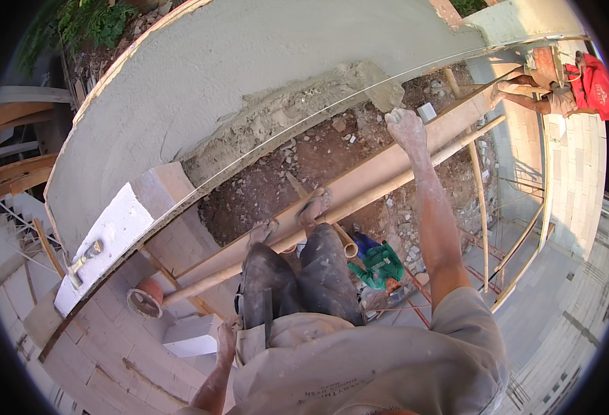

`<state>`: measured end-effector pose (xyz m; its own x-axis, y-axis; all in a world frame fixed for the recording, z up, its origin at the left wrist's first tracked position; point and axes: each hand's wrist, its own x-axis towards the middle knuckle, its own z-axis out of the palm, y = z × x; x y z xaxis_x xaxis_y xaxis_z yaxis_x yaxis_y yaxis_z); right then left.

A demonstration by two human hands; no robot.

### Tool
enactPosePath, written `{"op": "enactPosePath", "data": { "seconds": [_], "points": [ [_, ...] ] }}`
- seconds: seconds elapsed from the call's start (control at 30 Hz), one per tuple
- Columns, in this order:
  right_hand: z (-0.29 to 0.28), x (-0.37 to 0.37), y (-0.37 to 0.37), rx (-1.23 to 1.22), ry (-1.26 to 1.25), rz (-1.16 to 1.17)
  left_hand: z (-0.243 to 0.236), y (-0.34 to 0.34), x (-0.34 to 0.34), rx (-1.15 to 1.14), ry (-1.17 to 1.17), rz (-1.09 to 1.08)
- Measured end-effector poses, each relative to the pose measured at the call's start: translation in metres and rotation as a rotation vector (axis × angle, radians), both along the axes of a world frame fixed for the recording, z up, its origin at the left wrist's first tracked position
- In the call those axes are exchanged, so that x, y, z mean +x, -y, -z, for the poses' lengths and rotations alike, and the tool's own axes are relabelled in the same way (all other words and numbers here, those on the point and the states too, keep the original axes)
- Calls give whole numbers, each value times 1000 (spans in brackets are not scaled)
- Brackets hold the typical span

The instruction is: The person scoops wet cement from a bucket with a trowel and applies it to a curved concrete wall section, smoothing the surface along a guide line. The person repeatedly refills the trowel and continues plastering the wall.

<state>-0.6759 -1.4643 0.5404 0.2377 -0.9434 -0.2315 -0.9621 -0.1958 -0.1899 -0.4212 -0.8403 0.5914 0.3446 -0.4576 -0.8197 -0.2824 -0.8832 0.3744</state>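
My right hand (407, 129) is stretched forward, its fingers closed around the handle of a trowel. The trowel's mortar-smeared blade (386, 95) lies against the edge of the grey mortar surface (201, 76), beside a taut string (318, 115). A rough band of mortar (277, 114) runs along that edge, left of the blade. My left hand (227, 337) hangs low beside my hip, near a white block (192, 337); its fingers are too small and shaded to read. My feet stand on a narrow wooden plank (374, 166).
Bamboo poles (422, 166) run beside the plank, above rubble-strewn ground (270, 187). A person in green (380, 266) is below; another in red (595, 86) is at the far right. A reddish bucket (147, 299) and a wooden-handled tool (85, 263) on a white block (111, 225) are left.
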Motion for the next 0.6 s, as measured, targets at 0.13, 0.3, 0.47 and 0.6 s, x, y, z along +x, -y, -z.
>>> {"op": "enactPosePath", "data": {
  "seconds": [0.13,0.3,0.47,0.6],
  "points": [
    [-7,29,-51,-30,27,-30,-5,5,7,-23,-22,-18],
    [-1,40,-76,-122,195,-7,2,-7,13,14,-12,1],
    [48,-10,-57,201,772,694,-11,5,5,63,-6,-7],
    [104,-46,-39,169,952,802,-5,6,9,49,-42,-26]
  ]
}}
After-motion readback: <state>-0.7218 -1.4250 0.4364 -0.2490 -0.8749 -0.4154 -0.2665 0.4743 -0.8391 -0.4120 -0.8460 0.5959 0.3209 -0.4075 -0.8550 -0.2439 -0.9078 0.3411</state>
